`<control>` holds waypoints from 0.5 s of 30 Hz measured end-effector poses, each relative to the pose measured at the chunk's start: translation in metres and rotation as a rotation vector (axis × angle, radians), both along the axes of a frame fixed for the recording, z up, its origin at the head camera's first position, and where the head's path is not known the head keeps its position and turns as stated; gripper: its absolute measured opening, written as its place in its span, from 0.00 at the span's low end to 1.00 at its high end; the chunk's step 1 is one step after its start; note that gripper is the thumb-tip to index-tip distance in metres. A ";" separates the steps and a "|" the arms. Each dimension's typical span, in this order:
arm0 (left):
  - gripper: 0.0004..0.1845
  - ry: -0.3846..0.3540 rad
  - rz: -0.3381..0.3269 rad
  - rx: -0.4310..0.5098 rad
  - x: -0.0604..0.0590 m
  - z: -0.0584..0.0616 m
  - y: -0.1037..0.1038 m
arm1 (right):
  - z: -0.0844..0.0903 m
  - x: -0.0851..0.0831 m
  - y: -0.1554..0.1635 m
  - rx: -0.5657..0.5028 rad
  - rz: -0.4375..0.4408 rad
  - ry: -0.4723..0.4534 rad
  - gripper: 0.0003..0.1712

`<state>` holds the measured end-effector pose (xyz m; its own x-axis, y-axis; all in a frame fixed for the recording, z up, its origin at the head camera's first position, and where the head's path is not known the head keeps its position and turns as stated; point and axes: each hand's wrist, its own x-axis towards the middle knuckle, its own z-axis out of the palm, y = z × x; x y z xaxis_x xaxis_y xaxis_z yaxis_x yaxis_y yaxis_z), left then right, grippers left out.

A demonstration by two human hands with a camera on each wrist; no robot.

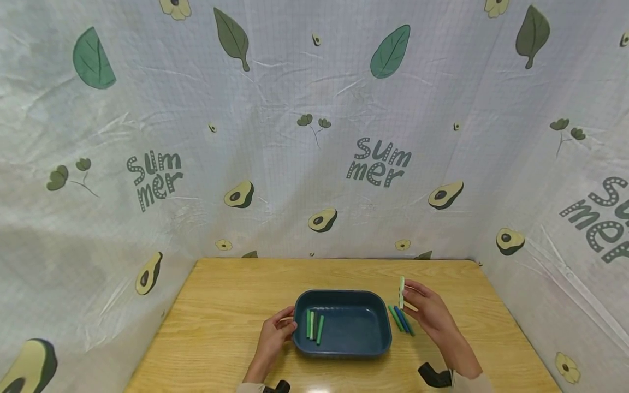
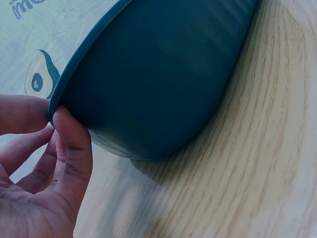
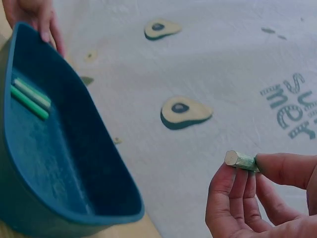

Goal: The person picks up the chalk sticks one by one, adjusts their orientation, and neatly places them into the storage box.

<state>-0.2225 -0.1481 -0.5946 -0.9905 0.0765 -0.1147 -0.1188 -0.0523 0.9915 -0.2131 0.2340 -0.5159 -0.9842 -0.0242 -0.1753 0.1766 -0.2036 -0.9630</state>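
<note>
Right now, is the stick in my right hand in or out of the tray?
Out. The right hand holds the stick clear of the tray, to the right of it.

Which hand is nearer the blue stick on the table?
Right. The right hand is just right of the blue stick, pinching a pale green stick; the left hand is across the tray, gripping its left rim.
</note>
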 end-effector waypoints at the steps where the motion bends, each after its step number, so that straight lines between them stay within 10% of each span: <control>1: 0.27 0.002 -0.001 0.003 0.000 -0.001 0.000 | 0.002 -0.001 -0.002 -0.008 0.012 -0.001 0.22; 15: 0.27 0.010 -0.002 0.015 0.000 -0.002 0.000 | 0.012 -0.009 -0.028 0.020 0.123 0.003 0.16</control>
